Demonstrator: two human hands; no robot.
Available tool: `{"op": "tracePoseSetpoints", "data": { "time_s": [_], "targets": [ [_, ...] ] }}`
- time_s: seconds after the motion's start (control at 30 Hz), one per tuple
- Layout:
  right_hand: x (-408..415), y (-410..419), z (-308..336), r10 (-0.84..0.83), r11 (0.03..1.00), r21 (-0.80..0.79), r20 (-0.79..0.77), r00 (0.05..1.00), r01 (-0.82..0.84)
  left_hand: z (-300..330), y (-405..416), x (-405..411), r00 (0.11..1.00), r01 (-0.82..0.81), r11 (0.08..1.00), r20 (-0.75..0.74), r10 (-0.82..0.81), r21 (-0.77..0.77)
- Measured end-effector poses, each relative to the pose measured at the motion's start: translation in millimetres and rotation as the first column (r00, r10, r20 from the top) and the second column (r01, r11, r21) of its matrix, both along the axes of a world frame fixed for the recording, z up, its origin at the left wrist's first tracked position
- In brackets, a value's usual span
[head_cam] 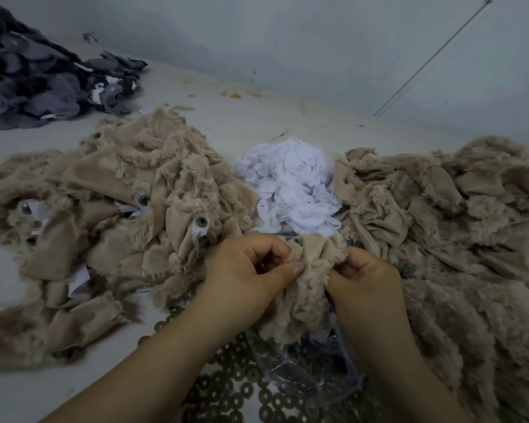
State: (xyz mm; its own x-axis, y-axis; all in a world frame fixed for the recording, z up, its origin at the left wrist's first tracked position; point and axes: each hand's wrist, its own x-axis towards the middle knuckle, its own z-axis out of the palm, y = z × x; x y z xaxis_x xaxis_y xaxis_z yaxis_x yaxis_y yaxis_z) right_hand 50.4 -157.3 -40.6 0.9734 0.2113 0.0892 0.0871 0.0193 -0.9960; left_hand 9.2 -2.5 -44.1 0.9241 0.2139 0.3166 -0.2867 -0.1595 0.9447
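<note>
Both hands hold one plush piece (300, 300) at the near middle of the desk (257, 117), between two big heaps of the same cloth. The piece is beige, shaggy and frayed at its edges, with a smooth ribbed backing turned up at its far end; its lower part hangs in a crumpled bunch over a clear, wrinkled bag (303, 370).

The left hand (248, 270) has its grip clamped on the left edge of the piece, with the thumb laid flat across the fur and the fingers curled in behind. The right hand (364, 279) pinches the right edge, its fingers bent tight into the pile.

The left pile (119, 178) is a tangle of beige pieces, some fur side up, some showing smooth backing. Round glossy eyes (143, 199) sit in it, each on a small white tab. The right pile (455, 224) is fluffier and more matted, and spreads to the near right edge.

Between the piles, just beyond the hands, lies a heap of thin white patches (293, 190) with rounded lobes and small holes. Flat brown washers (226, 377), ring-shaped, lie scattered under the forearms and partly under the bag.

At the far left is a grey pile (43, 77) of dark, soft scraps. Small tan fluff bits dot the pale, matte desk. A thin rod (434, 56) leans against the grey wall (287, 32) at the far right.
</note>
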Motion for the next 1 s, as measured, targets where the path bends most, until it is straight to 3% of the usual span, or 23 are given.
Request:
{"op": "tracePoseSetpoints", "data": {
  "time_s": [0.3, 0.43, 0.53, 0.8, 1.0],
  "targets": [
    [1.4, 0.1, -1.0, 0.054, 0.999, -0.006, 0.059, 0.997, -0.054, -0.7, -2.2, -0.6, 0.999, -0.044, 0.999, -0.031, 0.044, 0.006],
    [-1.4, 1.2, 2.0, 0.084, 0.990, 0.112, -0.005, 0.996, -0.083, 2.0, 0.0, -0.1, 0.999, -0.028, 0.999, -0.032, 0.028, 0.019],
    [-3.2, 1.9, 2.9, 0.052, 0.998, -0.026, 0.131, 0.990, -0.049, 3.3, -0.7, -1.0, 0.999, -0.014, 1.000, -0.039, 0.015, 0.026],
    [-1.6, 0.9, -1.0, 0.086, 0.987, 0.140, -0.056, 0.995, -0.077, 9.7, -4.2, -2.1, 0.985, 0.008, 0.950, -0.163, -0.062, -0.312],
    [-1.2, -0.3, -0.2, 0.073, 0.986, 0.156, -0.113, 0.991, -0.054, 10.8, -10.7, -4.3, 0.983, -0.027, 0.936, -0.179, -0.039, -0.352]
  ]
}}
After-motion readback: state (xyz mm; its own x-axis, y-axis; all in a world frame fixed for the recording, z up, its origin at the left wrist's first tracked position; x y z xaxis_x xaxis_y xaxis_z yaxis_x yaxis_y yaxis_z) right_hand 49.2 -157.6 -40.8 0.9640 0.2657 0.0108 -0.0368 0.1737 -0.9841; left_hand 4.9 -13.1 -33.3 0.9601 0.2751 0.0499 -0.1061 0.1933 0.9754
